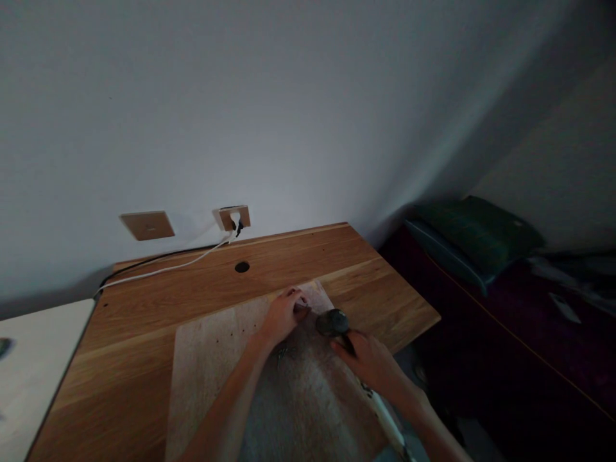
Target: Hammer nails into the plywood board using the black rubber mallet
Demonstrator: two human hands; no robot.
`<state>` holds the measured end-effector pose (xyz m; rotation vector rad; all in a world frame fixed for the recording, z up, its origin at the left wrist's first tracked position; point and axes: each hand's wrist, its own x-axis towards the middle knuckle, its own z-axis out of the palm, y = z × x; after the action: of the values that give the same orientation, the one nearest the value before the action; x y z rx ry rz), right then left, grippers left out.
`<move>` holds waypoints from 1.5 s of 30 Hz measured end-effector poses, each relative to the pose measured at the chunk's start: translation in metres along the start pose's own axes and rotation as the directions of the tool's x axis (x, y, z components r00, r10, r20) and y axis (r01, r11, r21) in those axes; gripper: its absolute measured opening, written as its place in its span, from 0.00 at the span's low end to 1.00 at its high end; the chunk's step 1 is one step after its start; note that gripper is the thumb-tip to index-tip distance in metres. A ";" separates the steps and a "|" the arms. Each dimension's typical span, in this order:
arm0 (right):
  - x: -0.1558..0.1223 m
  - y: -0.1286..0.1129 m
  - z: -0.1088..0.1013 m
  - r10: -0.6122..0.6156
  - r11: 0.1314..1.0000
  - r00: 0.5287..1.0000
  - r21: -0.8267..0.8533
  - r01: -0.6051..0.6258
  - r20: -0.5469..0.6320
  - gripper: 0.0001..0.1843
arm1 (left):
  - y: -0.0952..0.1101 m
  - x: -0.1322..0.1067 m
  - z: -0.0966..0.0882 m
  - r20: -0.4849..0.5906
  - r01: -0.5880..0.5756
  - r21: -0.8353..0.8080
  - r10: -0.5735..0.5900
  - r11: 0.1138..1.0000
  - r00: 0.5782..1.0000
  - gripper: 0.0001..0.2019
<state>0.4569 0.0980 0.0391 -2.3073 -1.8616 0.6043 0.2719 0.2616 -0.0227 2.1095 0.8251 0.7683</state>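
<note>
A pale wooden board (206,385) lies on the wooden table. On its far right part, my left hand (283,316) rests with thumb and fingers pinched together; what they hold is too small and dim to make out. My right hand (368,360) is wrapped round the handle of a hammer (332,323). The dark hammer head is just right of my left fingertips, apart from them. Below my right hand a pale shaft continues toward me, in line with the handle. Several small thin metal pieces, like nails (282,354), lie on the board beside my left wrist.
Several dark dots (231,334) run in a row on the board. The wooden table (385,289) has a round hole (242,267) near the wall. Cables (168,269) run to a socket (235,218). A white surface (43,366) adjoins at left; a green cushion (481,224) lies right.
</note>
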 end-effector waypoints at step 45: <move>0.047 -0.028 -0.018 0.006 0.944 0.968 0.320 0.077 -0.250 0.14 | -0.008 0.001 0.005 0.014 0.025 -0.001 -0.025 1.000 1.000 0.18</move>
<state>0.4462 0.1523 0.0544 -2.0245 -1.5526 0.5432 0.2737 0.2647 -0.0311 2.0969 0.8421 0.7399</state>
